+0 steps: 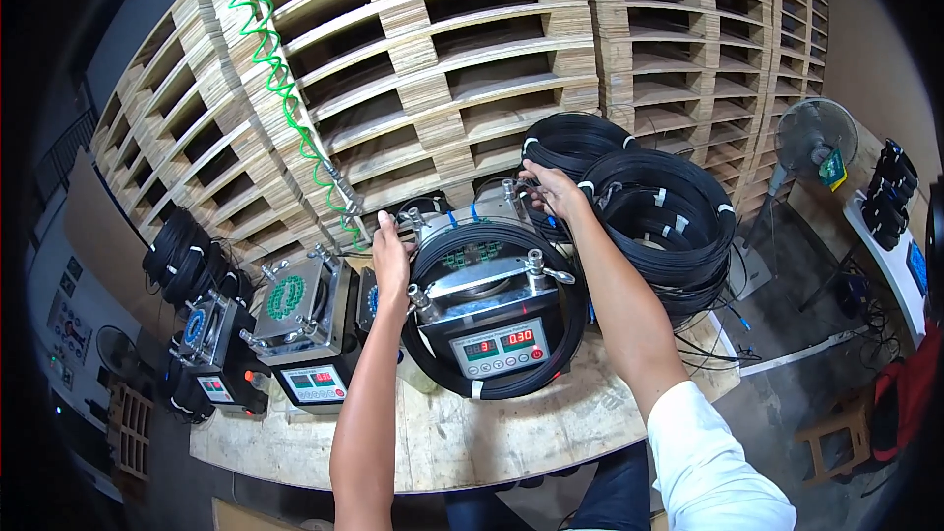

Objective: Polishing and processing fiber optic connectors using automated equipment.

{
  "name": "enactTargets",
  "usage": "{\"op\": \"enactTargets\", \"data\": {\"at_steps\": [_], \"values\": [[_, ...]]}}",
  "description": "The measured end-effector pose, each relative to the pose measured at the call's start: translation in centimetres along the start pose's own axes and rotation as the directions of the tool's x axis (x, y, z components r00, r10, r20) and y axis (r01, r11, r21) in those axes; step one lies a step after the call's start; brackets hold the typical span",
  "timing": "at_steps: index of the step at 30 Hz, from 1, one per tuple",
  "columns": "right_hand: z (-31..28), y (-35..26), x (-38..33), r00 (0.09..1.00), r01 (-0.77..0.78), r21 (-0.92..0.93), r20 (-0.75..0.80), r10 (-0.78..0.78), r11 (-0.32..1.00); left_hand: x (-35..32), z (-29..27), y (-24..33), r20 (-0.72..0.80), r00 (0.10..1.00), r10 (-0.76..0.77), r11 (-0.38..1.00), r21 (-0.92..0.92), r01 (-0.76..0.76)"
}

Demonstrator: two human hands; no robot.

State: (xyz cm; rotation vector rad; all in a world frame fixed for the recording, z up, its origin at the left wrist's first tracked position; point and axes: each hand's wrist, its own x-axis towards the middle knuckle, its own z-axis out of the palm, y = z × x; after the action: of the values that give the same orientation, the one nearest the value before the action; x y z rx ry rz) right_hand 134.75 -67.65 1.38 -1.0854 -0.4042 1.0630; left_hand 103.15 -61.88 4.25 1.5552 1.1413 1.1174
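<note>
A coil of black cable [476,390] hangs looped around the front of a polishing machine [500,346] with a metal top plate and a red-lit display. My left hand [391,261] is at the coil's left side, near the machine's rear left; one finger points up and the rest are largely hidden. Beside the machine's rear right post [508,189] is my right hand [557,193], its fingers curled in next to a thin black strand; what they grip is too small to make out. Blue and green connector ends [474,254] show on the plate inside the loop.
Stacked coils of black cable [678,265] stand close to my right forearm. More polishing machines [305,324] line the wooden table [462,442] to the left. A green coiled air hose [285,88] hangs before stacked pallets [492,29]. A fan [814,133] stands at far right.
</note>
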Motion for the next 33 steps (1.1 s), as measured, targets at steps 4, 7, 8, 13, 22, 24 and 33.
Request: {"op": "enactTargets", "data": {"at_steps": [4,7,8,13,22,24,33], "values": [[-2.7,0.1,0.9,0.969,0.243,-0.356,0.045,-0.243,0.902,-0.3,1.6,0.5,0.012,1.000,0.011,1.000,-0.002,-0.011],[-2.1,0.6,-0.1,0.938,0.334,-0.006,0.102,-0.332,0.942,-0.5,1.0,0.7,0.025,0.999,-0.033,0.999,0.028,0.033],[-2.1,0.2,-0.5,0.938,0.334,-0.008,0.105,-0.331,0.943,-0.6,0.8,0.7,0.023,0.999,-0.034,0.999,0.025,0.034],[0.0,-1.6,-2.0,0.882,0.422,-0.647,0.131,-0.452,0.635,-1.3,0.6,1.3,-0.001,1.000,-0.009,0.999,0.035,0.009],[2.5,0.3,0.3,0.653,0.720,-0.645,0.504,-0.566,0.256,-0.8,0.3,0.7,-0.044,0.999,-0.006,1.000,-0.002,0.006],[0.8,-0.4,1.7,0.691,0.703,-0.636,0.504,-0.518,0.318,-1.6,1.3,1.8,-0.022,1.000,-0.009,1.000,-0.001,0.009],[1.1,-3.6,-4.4,0.948,0.316,-0.695,0.264,-0.180,0.646,-0.5,0.5,0.4,-0.116,0.993,0.025,0.999,-0.026,-0.028]]}}
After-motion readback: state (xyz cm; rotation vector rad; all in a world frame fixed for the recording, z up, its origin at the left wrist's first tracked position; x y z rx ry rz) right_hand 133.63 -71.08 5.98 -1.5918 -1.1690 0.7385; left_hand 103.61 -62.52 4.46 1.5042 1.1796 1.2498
